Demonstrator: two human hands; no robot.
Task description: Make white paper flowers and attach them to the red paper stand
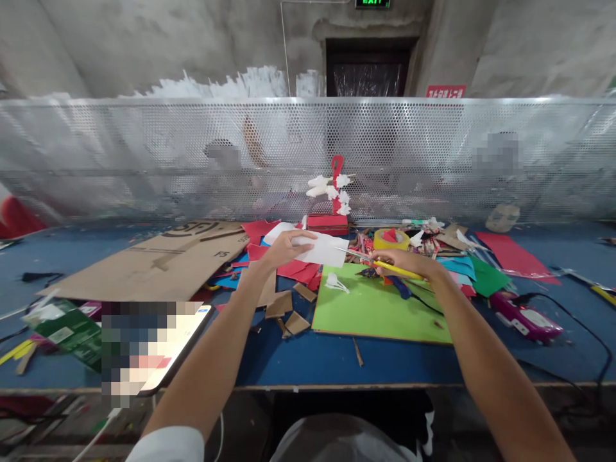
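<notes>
My left hand pinches a sheet of white paper between thumb and fingers, above the middle of the table. From the right, my right hand grips a pair of scissors with thin metal blades and a long yellow handle. The blade tips reach the paper's right edge; whether the blades are apart I cannot tell. Below the hands lies a bright green board, bearing a small white piece with thin stems. A dark blue corded tool rests partly under my right hand.
Brown cardboard and a phone lie on the left. Cardboard scraps and red paper fill the middle. Behind stands a red piece with white flowers, beside yellow tape. A purple corded device lies right.
</notes>
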